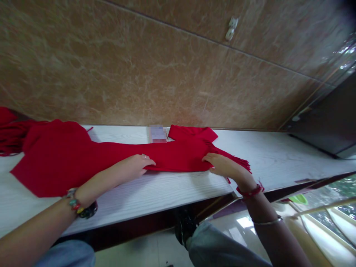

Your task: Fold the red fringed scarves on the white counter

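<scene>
A long red scarf (178, 157) lies lengthwise over the white surface, its left part spread wide and its right end fringed. My left hand (139, 164) grips the scarf's near edge around its middle, the fingertips closed on the cloth. Near the fringed end, my right hand (221, 163) pinches the same near edge. Between both hands the cloth lies flat in a narrow band. Just behind it rests a smaller folded red cloth (191, 132), partly covered by the scarf.
Behind the scarf, a small pale packet (158, 133) lies close to the marbled wall (139, 66). More red fringed cloth (11, 135) is heaped at the far left. A dark appliance-like box (325, 115) stands at the right end of the white tabletop (267, 155).
</scene>
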